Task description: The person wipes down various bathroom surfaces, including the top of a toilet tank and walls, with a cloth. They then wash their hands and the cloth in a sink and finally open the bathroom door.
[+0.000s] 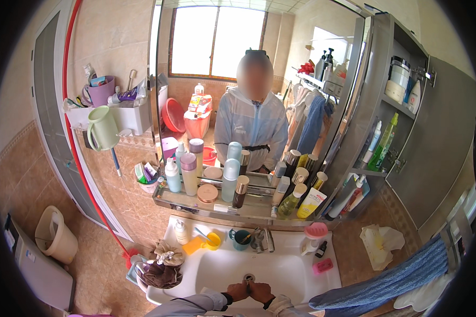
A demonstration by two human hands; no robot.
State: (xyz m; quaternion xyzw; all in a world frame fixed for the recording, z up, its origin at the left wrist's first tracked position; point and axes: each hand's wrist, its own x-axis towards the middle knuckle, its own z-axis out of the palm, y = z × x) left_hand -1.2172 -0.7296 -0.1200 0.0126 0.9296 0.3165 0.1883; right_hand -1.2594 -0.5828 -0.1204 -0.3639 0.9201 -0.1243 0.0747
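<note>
My left hand (237, 292) and my right hand (261, 292) meet over the front of a white washbasin (222, 273). Both hands have curled fingers, and their fingertips touch or nearly touch. Something small and dark shows between them, but I cannot tell whether it is an object or shadow. Just beyond the fingertips is the basin's drain (249, 277). A metal faucet (263, 240) stands at the back rim, beside a dark teal cup (241, 242) with a toothbrush in it. A yellow cup (211, 241) stands further left.
Skincare bottles (230, 186) crowd a glass shelf (166, 196) below the mirror (198, 107). At right are a pink soap bar (322, 266), an open cabinet door (432, 138) and a hanging blue towel (384, 277). Brown cloth (162, 273) lies at the basin's left.
</note>
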